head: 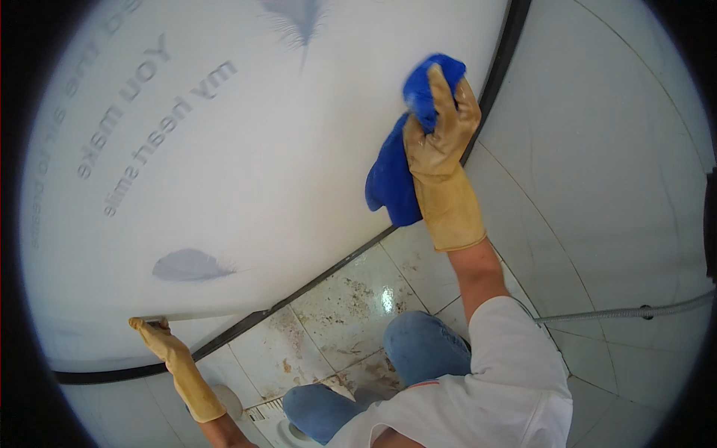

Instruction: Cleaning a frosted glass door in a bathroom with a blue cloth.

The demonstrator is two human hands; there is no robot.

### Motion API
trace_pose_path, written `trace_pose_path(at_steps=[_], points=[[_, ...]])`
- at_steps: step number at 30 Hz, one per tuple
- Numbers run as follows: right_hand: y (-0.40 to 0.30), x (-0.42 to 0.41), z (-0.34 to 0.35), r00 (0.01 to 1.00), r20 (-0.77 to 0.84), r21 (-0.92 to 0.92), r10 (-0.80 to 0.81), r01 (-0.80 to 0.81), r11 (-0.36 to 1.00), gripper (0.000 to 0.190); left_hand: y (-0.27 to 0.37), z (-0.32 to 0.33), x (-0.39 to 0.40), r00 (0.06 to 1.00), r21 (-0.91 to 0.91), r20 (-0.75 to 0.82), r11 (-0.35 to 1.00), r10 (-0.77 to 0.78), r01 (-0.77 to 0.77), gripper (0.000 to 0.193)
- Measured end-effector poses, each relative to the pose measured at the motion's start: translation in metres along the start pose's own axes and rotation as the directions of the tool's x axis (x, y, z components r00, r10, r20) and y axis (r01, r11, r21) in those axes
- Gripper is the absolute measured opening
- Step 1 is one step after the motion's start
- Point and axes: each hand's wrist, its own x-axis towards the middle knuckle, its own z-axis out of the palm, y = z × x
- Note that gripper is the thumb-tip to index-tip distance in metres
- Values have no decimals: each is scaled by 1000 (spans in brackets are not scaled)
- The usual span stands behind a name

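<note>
My right hand, in a tan rubber glove, presses a bunched blue cloth against a frosted white panel, close to its black frame. Part of the cloth hangs below the fingers. Grey feather prints and reversed lettering mark the panel. At the lower left, my gloved left hand is closed around a small dark handle at the panel. The glove hides most of that handle, so its shape is unclear.
Brown stains spot the white floor tiles between my knees and the panel. A white squat toilet lies by my left knee. Tiled wall rises at right, crossed by a metal shower hose. A roundish pale object stands behind my left forearm.
</note>
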Motion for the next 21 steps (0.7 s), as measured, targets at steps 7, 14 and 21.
trace_pose_path(at_steps=[7,14,21], points=[[85,-229,26,662,-385,-82,643,-719,690,54,-13,-37,32,996,90,63,994,-68,62,57],[12,-176,31,587,-317,-162,745,-807,567,55,4,-21,13,999,26,6,998,49,-49,56],[-90,57,1,994,-103,91,20,-10,996,78,-32,-30,29,996,51,71,998,-49,45,67]])
